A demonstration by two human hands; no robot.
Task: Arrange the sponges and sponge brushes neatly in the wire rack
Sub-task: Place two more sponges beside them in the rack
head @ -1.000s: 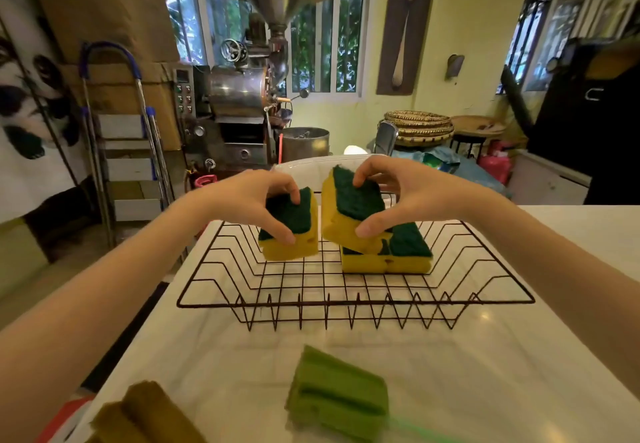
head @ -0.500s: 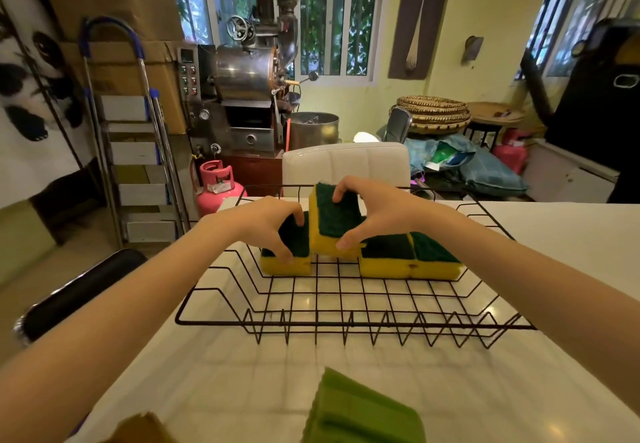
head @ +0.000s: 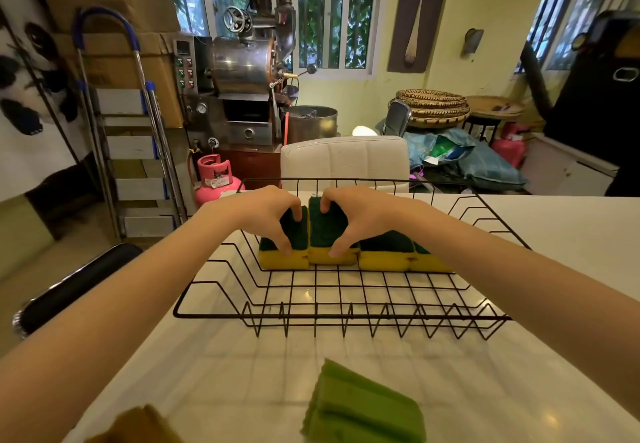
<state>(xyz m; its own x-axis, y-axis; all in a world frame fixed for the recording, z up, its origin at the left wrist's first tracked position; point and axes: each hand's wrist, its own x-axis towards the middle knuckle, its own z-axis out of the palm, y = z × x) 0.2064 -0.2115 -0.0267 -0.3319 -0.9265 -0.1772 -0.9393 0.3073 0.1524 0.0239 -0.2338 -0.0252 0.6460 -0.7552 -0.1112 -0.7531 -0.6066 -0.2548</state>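
Note:
A black wire rack [head: 346, 314] stands on the white table. Inside it, yellow sponges with dark green scouring tops lie in a row along the far side. My left hand [head: 258, 212] grips the leftmost sponge [head: 284, 259], which rests flat on the rack floor. My right hand [head: 360, 216] holds the sponge beside it [head: 329, 235], also down on the floor and touching its neighbours. Two more sponges [head: 391, 255] lie to the right, edge to edge. A light green sponge brush head [head: 363, 408] lies on the table in front of the rack.
A brown sponge piece [head: 145, 425] sits at the table's near left corner. A white chair back [head: 343, 162] stands just behind the rack. Beyond are a pink gas cylinder [head: 214, 179], a stepladder [head: 128, 152] and a metal roasting machine [head: 242, 96].
Both hands have lowered their sponges from a tilted, raised position to flat on the rack floor, pressed side by side into the row. The camera has tilted and moved closer.

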